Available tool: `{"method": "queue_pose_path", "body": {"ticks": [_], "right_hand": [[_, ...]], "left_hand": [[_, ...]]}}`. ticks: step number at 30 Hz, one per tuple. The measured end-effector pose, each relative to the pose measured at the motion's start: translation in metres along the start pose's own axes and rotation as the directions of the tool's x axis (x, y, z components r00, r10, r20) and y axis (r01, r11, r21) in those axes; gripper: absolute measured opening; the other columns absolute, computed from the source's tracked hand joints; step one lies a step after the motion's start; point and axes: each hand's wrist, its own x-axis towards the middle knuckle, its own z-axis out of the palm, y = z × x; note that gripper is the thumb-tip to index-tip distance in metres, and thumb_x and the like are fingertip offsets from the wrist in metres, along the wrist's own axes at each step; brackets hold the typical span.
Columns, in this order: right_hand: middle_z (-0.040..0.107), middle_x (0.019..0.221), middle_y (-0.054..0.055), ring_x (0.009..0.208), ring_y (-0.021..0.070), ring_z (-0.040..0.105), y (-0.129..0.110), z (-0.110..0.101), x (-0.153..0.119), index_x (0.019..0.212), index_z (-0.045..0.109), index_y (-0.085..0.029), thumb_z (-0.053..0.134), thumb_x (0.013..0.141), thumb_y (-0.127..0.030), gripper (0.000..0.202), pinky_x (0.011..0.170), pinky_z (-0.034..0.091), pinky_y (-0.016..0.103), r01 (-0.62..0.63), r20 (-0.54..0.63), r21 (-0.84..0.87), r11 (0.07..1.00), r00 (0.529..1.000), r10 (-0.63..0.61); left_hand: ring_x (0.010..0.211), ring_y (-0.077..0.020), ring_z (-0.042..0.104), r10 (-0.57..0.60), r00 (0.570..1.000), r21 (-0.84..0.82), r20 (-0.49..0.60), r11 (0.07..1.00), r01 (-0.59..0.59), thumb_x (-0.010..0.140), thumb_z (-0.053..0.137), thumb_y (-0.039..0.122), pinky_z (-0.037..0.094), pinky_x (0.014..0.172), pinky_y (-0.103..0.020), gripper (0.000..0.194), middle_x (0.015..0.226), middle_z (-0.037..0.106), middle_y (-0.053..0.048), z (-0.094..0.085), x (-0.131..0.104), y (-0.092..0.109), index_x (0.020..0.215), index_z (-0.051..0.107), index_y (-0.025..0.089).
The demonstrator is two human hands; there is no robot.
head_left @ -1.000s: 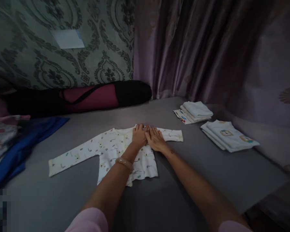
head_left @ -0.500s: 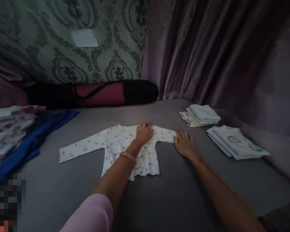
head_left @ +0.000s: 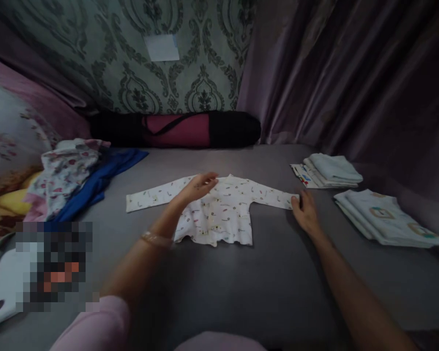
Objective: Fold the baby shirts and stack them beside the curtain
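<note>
A small white long-sleeved baby shirt (head_left: 229,209) with a scattered print lies spread on the grey sheet, both sleeves stretched sideways. My left hand (head_left: 200,186) hovers over its left shoulder, fingers extended and holding nothing. At the end of the right sleeve, my right hand (head_left: 306,210) rests with the thumb at the cuff and the fingers apart just beyond it. The left forearm hides part of the shirt's left side.
Two stacks of folded clothes, a smaller one (head_left: 332,168) and a larger one (head_left: 388,214), lie at the right. Left are a printed garment (head_left: 71,163), a blue cloth (head_left: 91,187) and a blurred-out patch beside a white object (head_left: 10,278). A long black-and-pink bag (head_left: 179,130) lines the wall.
My left hand has lifted off the shirt's right shoulder area and moved left over it. My right hand has shifted outward to the cuff's end. The view has turned left.
</note>
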Motion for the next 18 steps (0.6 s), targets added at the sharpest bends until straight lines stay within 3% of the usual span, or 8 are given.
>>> {"method": "queue_pose_path", "body": {"ticks": [2, 4, 6, 7, 9, 12, 15, 18], "right_hand": [[0.054, 0.128, 0.024, 0.122, 0.0296, 0.048, -0.006, -0.005, -0.004, 0.123, 0.054, -0.005, 0.034, 0.088, -0.044, 0.056, 0.101, 0.039, 0.044, -0.004, -0.087, 0.055, 0.998, 0.996, 0.008], [0.062, 0.111, 0.021, 0.103, 0.0283, 0.059, -0.018, -0.011, -0.013, 0.112, 0.059, -0.009, 0.037, 0.086, -0.042, 0.048, 0.090, 0.045, 0.042, -0.017, -0.071, 0.102, 0.995, 0.997, 0.024], [0.067, 0.093, 0.014, 0.082, 0.0238, 0.063, -0.037, -0.016, -0.026, 0.101, 0.062, -0.015, 0.038, 0.086, -0.041, 0.039, 0.076, 0.049, 0.037, -0.022, 0.113, 0.184, 0.983, 0.994, 0.002], [0.067, 0.085, 0.010, 0.073, 0.0213, 0.062, -0.047, -0.019, -0.034, 0.097, 0.062, -0.017, 0.038, 0.087, -0.041, 0.035, 0.070, 0.049, 0.035, -0.022, 0.243, 0.232, 0.972, 0.969, -0.036], [0.067, 0.077, 0.004, 0.065, 0.0176, 0.060, -0.070, -0.025, -0.052, 0.097, 0.062, -0.020, 0.041, 0.088, -0.043, 0.032, 0.063, 0.047, 0.030, -0.028, 0.474, 0.298, 0.954, 0.872, -0.123], [0.066, 0.087, 0.003, 0.066, 0.0155, 0.058, -0.100, -0.035, -0.076, 0.112, 0.058, -0.022, 0.054, 0.084, -0.046, 0.037, 0.062, 0.046, 0.028, 0.063, 0.601, 0.281, 0.958, 0.767, -0.227], [0.063, 0.104, 0.006, 0.080, 0.0181, 0.060, -0.114, -0.039, -0.093, 0.126, 0.050, -0.024, 0.064, 0.078, -0.046, 0.054, 0.070, 0.048, 0.030, 0.209, 0.605, 0.247, 0.946, 0.729, -0.319], [0.062, 0.107, 0.008, 0.086, 0.0206, 0.062, -0.113, -0.035, -0.099, 0.126, 0.049, -0.023, 0.057, 0.085, -0.044, 0.047, 0.074, 0.048, 0.033, 0.308, 0.558, 0.193, 0.932, 0.746, -0.362]], "left_hand": [[0.092, -0.0207, 0.064, -0.017, 0.997, 0.067, -0.075, 0.998, 0.022, 0.086, 0.048, 0.044, 0.050, 0.081, -0.032, 0.040, 0.104, 0.069, -0.010, -0.022, -0.033, -0.008, 0.108, 0.064, 0.015], [0.087, -0.0208, 0.063, -0.084, 0.988, 0.137, -0.131, 0.985, 0.102, 0.085, 0.047, 0.047, 0.050, 0.076, -0.031, 0.039, 0.095, 0.069, -0.007, -0.037, -0.065, -0.018, 0.101, 0.065, 0.016], [0.078, -0.0207, 0.062, -0.177, 0.970, 0.219, -0.167, 0.952, 0.212, 0.084, 0.046, 0.050, 0.048, 0.069, -0.030, 0.040, 0.081, 0.068, -0.005, -0.047, -0.092, -0.028, 0.096, 0.065, 0.017], [0.073, -0.0202, 0.060, -0.225, 0.959, 0.250, -0.170, 0.932, 0.263, 0.085, 0.045, 0.052, 0.046, 0.066, -0.030, 0.042, 0.075, 0.066, -0.004, -0.049, -0.105, -0.033, 0.095, 0.065, 0.017], [0.065, -0.0191, 0.057, -0.315, 0.937, 0.264, -0.152, 0.900, 0.346, 0.082, 0.047, 0.057, 0.043, 0.060, -0.029, 0.047, 0.068, 0.062, -0.003, -0.048, -0.127, -0.039, 0.097, 0.064, 0.016], [0.065, -0.0178, 0.056, -0.388, 0.922, 0.179, -0.012, 0.906, 0.384, 0.074, 0.059, 0.060, 0.042, 0.058, -0.028, 0.058, 0.071, 0.061, -0.001, -0.038, -0.155, -0.042, 0.112, 0.057, 0.017], [0.074, -0.0177, 0.057, -0.298, 0.952, 0.129, 0.062, 0.949, 0.288, 0.069, 0.069, 0.056, 0.045, 0.065, -0.029, 0.070, 0.087, 0.062, -0.003, -0.024, -0.175, -0.039, 0.125, 0.047, 0.020], [0.082, -0.0183, 0.056, -0.195, 0.981, 0.178, -0.014, 0.965, 0.194, 0.074, 0.069, 0.049, 0.045, 0.073, -0.031, 0.065, 0.097, 0.060, -0.004, -0.013, -0.184, -0.037, 0.127, 0.042, 0.022]]}}
